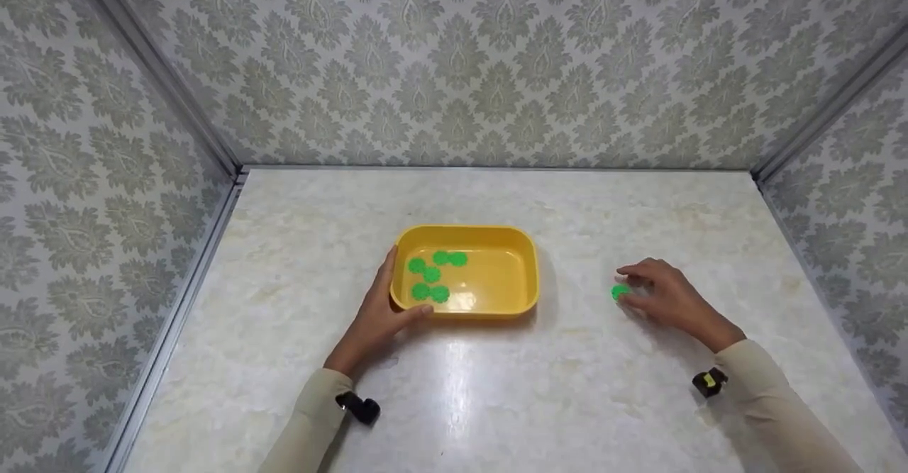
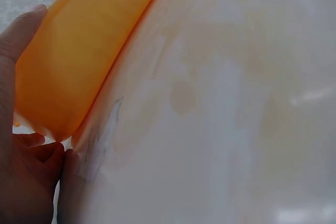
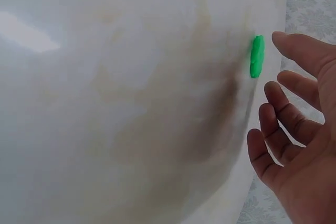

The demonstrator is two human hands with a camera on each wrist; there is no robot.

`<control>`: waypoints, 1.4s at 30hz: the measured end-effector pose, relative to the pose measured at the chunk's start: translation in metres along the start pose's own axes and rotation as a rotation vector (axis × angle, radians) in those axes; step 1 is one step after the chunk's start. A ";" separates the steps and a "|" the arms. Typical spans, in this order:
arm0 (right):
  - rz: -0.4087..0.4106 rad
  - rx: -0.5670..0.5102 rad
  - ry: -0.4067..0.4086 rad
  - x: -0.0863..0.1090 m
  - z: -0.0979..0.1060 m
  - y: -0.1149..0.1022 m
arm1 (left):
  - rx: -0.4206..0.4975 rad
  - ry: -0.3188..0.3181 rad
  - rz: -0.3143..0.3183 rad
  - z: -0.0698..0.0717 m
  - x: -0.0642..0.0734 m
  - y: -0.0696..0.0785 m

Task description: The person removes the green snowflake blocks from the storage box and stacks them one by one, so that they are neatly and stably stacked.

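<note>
My left hand [image 1: 383,317] holds the yellow tray [image 1: 500,278] at its left end, near the middle of the head frame: the thumb lies over the near rim and the fingers run along the left side. In the left wrist view the tray's outer wall fills the upper left, with my thumb at the left edge and my other fingers bent below it.

My right hand [image 1: 667,299], right of centre in the head frame, has its fingers parted and lightly bent around a lone green disc [image 1: 619,292], which lies on the pale surface [image 1: 582,388] well to the right of the tray. In the right wrist view that disc shows edge-on at the upper right, with a gap between it and my thumb tip.

Inside the tray, toward its left half, six more green discs [image 1: 431,274] lie in touching or closely set groups: a pair near the far side, a pair at the left, and a pair close to the near side.

At the bottom of the head frame, light sleeves [image 1: 770,395] cover my forearms, with a black device [image 1: 360,408] at my left wrist. Patterned wallpaper [image 1: 454,69] spans the top.
</note>
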State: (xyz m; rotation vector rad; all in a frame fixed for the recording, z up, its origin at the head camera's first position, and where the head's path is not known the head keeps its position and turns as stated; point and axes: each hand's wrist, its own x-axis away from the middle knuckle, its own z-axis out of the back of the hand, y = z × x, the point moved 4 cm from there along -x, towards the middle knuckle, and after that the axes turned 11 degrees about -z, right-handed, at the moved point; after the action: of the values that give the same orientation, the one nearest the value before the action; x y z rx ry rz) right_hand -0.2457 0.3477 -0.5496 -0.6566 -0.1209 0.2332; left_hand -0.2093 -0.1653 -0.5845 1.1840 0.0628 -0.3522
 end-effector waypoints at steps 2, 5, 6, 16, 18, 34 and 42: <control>0.003 -0.001 0.003 -0.002 0.001 -0.004 | 0.002 -0.003 -0.003 0.000 -0.001 0.000; 0.011 -0.004 -0.002 -0.005 0.004 -0.011 | 0.013 -0.004 -0.006 0.000 -0.001 0.000; 0.018 -0.007 -0.001 -0.006 0.005 -0.014 | 0.016 -0.003 -0.007 0.000 -0.001 0.000; 0.082 -0.008 0.004 -0.019 0.009 -0.037 | 0.021 -0.006 0.019 -0.001 -0.001 -0.002; 0.090 -0.022 -0.005 -0.022 0.008 -0.040 | 0.011 -0.006 0.014 -0.001 -0.002 -0.001; 0.133 -0.057 -0.036 -0.041 -0.005 -0.073 | -0.016 0.007 0.042 0.000 -0.002 -0.002; 0.138 -0.041 -0.040 -0.049 -0.007 -0.087 | 0.010 0.013 0.033 -0.001 -0.001 -0.001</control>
State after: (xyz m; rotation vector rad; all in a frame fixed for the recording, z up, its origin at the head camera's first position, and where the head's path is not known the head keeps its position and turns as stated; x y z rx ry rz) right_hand -0.2759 0.2642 -0.5033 -0.7018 -0.1196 0.3776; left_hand -0.2108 -0.1640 -0.5855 1.1957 0.0533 -0.3163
